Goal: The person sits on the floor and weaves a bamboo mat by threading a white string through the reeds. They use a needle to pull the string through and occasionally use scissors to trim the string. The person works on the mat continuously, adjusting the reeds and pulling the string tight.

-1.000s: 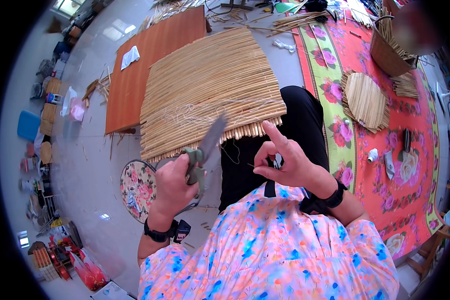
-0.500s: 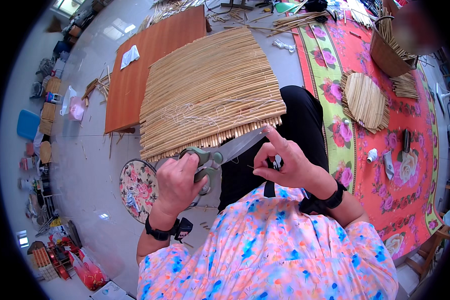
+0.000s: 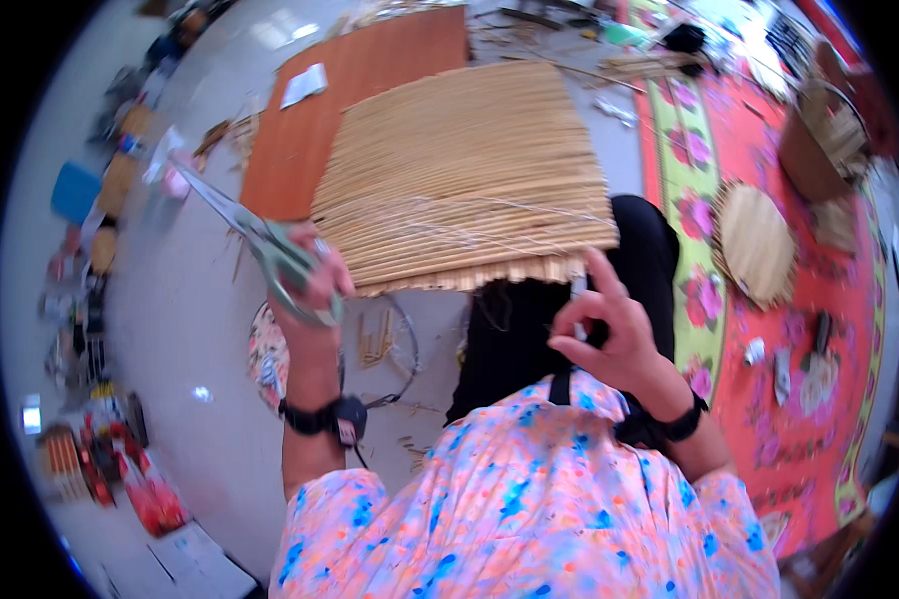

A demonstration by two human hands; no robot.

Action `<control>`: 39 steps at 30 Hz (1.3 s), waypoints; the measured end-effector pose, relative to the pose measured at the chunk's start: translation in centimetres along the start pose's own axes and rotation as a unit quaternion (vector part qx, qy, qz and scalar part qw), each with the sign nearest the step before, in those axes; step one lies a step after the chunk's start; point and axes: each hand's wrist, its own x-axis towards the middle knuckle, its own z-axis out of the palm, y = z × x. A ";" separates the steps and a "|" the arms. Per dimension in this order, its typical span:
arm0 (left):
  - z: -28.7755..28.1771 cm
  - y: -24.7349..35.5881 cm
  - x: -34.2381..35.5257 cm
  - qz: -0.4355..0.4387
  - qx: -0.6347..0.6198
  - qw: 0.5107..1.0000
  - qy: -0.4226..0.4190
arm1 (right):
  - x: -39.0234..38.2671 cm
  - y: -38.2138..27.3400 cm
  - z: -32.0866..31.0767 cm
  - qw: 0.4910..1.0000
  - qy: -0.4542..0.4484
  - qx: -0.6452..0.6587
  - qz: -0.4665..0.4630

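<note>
My left hand grips a pair of scissors by the green handles, blades pointing up and left, away from the mat. A mat of thin reed stalks slopes from a brown wooden table toward my lap. Loose white thread trails across its near part. At the mat's near right corner is my right hand, its index finger stretched to the edge. The thumb and other fingers are curled together; a small pale thing shows among them, too blurred to name.
A red floral cloth covers the floor at right, bearing an oval reed mat and a basket of stalks. A round floral stool stands below my left hand. Boxes and bags line the far left.
My left hand has swung the scissors away from the mat's near edge, up and to the left. My right hand stays by the corner. The whole view has shifted.
</note>
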 end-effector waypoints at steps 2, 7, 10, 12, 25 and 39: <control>-3.3 -1.2 4.3 -0.049 -0.121 0.982 0.140 | 0.0 0.5 0.3 0.999 0.039 0.002 -0.021; -16.2 -8.6 11.7 -0.226 0.315 0.901 0.193 | 0.7 0.8 0.2 0.999 0.026 -0.011 -0.039; -19.0 -9.9 14.1 -0.313 0.574 0.753 0.077 | 1.1 0.6 -0.2 0.999 0.014 -0.038 -0.008; -18.0 -10.6 15.1 -0.382 0.617 0.687 0.036 | 1.3 0.6 -0.5 0.998 0.007 -0.055 0.015; -21.1 -23.7 17.9 -0.250 0.677 0.689 -0.072 | 1.6 1.9 -2.2 0.976 0.076 -0.167 0.114; -24.5 -29.0 19.0 -0.073 0.610 0.773 -0.157 | 2.3 1.9 -3.6 0.969 0.082 -0.191 0.135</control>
